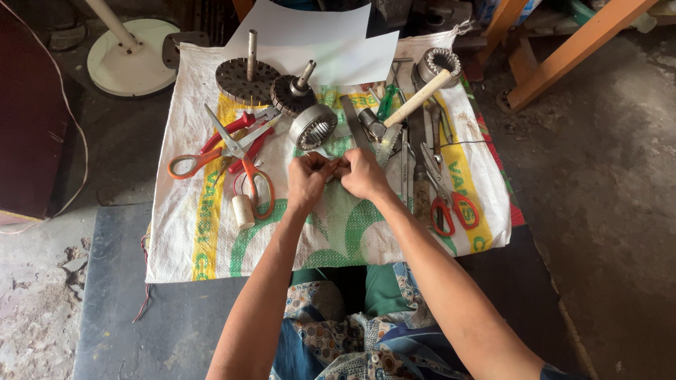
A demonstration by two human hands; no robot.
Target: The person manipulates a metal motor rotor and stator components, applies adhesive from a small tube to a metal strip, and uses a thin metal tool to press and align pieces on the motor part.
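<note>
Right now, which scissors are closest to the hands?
The big orange-handled scissors, lying open just left of the left hand. The red-handled scissors lie farther away, to the right of the right hand, blades shut.

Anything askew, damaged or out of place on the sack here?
Nothing looks damaged or spilled. Tools lie in loose, overlapping piles: orange scissors cross red pliers, and a hammer rests on other tools. Both hands, left hand and right hand, pinch something too small to identify.

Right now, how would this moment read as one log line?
left hand: pinching small piece | right hand: pinching same piece | under: woven sack | near: metal ring, orange scissors, hammer
</note>
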